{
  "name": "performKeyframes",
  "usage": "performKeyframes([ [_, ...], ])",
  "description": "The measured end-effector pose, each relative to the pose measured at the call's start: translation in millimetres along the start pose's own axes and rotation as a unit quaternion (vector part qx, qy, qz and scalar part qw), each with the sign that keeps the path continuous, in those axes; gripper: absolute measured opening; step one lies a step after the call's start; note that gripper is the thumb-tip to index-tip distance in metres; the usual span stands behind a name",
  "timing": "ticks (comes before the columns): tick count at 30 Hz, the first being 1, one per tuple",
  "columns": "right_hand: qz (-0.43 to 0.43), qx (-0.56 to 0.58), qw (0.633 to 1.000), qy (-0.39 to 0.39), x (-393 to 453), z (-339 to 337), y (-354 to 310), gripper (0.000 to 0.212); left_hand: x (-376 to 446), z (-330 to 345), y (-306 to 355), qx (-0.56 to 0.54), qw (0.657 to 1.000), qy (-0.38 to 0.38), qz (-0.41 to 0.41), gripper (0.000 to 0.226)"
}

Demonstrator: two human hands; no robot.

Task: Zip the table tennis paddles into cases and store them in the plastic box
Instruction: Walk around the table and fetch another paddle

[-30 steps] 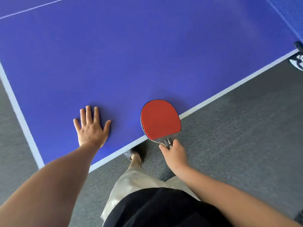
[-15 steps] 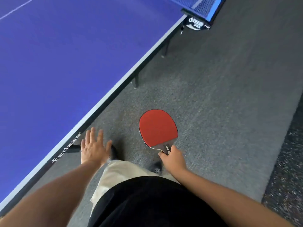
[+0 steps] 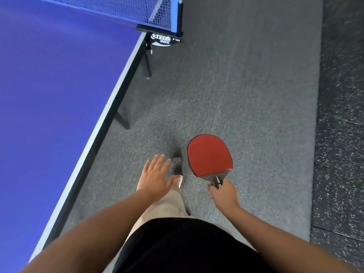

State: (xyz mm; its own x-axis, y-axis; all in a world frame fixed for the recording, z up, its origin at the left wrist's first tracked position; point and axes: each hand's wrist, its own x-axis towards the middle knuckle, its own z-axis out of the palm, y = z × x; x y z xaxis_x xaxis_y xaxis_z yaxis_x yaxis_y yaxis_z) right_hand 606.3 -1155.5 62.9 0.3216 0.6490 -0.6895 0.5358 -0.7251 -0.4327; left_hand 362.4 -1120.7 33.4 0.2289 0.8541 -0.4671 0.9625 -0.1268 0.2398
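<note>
Right hand (image 3: pixel 224 195) grips the red paddle (image 3: pixel 209 155) by its handle over grey carpet; left hand (image 3: pixel 155 177) is spread, holding nothing, blue tabletop (image 3: pixel 59 95) off to its left.

The person is walking away from the table (image 3: pixel 49 115), which is now sliding off toward 9 o'clock. The paddle (image 3: pixel 209 155), no longer on the table, is being carried over the grey carpet (image 3: pixel 246 95) at 5 o'clock. The left hand (image 3: pixel 155 177), lifted off the table, is hanging over the carpet. The net (image 3: pixel 118 8) is now appearing at 11 o'clock.
</note>
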Motion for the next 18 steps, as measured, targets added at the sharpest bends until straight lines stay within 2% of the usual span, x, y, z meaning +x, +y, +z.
performKeyframes([
  [3,0.014,-0.018,1.000,0.018,24.0,-29.7,-32.5,0.033,60.5,-26.2,9.8,0.000,0.999,-0.013,0.031,0.070],
  [9,0.032,-0.019,0.998,0.045,84.4,-80.9,-91.1,0.037,167.5,-86.8,28.5,0.000,0.996,-0.025,0.087,0.067],
  [18,0.028,-0.017,0.997,0.067,202.9,-164.2,-174.0,0.034,304.0,-149.5,65.3,0.001,0.997,-0.029,0.076,0.067],
])
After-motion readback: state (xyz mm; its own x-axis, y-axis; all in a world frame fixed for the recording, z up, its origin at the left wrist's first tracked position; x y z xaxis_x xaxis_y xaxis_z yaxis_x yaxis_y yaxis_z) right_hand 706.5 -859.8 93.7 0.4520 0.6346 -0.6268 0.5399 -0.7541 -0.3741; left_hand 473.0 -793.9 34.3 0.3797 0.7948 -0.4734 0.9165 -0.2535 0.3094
